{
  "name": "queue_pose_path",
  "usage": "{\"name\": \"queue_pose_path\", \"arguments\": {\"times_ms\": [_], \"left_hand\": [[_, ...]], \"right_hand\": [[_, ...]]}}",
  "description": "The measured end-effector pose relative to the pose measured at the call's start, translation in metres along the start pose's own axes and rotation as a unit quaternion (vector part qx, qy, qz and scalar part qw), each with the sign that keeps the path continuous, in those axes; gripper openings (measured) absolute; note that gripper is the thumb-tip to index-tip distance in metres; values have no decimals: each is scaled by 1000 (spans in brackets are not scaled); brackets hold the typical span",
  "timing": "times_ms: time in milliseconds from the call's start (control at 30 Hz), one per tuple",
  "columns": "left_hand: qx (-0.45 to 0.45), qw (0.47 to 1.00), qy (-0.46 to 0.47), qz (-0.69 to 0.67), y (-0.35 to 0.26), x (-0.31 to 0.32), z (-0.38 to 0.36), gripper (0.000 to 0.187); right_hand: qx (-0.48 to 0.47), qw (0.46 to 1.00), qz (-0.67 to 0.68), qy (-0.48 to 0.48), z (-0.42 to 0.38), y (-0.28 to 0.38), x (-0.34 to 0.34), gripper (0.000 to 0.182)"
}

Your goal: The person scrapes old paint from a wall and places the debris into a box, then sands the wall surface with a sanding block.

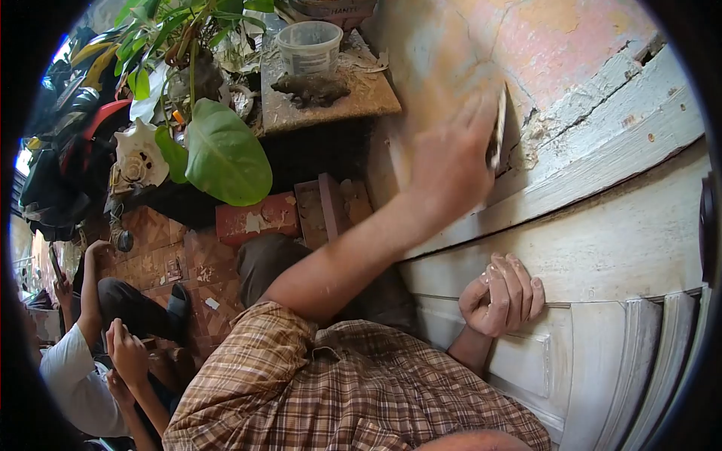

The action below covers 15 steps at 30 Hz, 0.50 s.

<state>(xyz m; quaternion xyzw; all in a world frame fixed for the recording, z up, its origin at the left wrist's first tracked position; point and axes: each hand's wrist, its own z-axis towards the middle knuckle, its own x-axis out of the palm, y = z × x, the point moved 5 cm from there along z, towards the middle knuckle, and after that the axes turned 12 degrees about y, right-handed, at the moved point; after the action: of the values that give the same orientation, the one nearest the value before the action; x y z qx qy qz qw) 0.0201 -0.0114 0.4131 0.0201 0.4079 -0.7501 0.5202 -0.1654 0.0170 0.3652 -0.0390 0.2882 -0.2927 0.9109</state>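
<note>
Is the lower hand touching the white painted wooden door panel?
Touching. The head view shows the left hand with curled fingers resting directly against the white painted wooden door panel, no gap visible.

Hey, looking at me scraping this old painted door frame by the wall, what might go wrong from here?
1. The scraper works at cracked, flaking paint near head height; chips and dust may fall toward your face.
2. The scraping hand is blurred with motion; a slip could gouge the wood or jar your knuckles.
3. The other hand braces on the door panel just below, possibly in the tool's path if it skids.
</note>
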Motion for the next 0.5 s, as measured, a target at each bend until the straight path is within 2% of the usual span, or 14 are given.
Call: {"name": "queue_pose_path", "arguments": {"times_ms": [33, 100, 200, 267, 333, 367, 433, 500], "left_hand": [[-1, 1000, 1, 0, 5, -5, 11, 57], [-174, 973, 148, 42, 28, -2, 24, 46], [-185, 973, 134, -7, 57, 7, 1, 41], [-162, 981, 101, -42, 53, 18, -33, 43], [-200, 947, 203, -146, 28, 15, -54, 48], [-203, 946, 205, -147, 17, 13, -60, 48], [-92, 978, 133, -128, -11, 6, -61, 56], [-125, 971, 177, -97, -17, 11, -56, 59]], "right_hand": [[0, 1000, 0, 1, 0, 1, 0, 7], [3, 1000, 4, 7, 1, 1, -1, 6], [-2, 1000, 0, 6, 2, 1, -2, 5], [1, 1000, 0, 5, 1, 1, -3, 6], [4, 1000, 2, 12, 1, 0, -1, 6], [4, 1000, 3, 8, 0, 0, 0, 7], [5, 1000, 4, 15, -2, -1, 0, 7], [-1, 1000, -1, -1, -2, -1, 0, 7]]}}
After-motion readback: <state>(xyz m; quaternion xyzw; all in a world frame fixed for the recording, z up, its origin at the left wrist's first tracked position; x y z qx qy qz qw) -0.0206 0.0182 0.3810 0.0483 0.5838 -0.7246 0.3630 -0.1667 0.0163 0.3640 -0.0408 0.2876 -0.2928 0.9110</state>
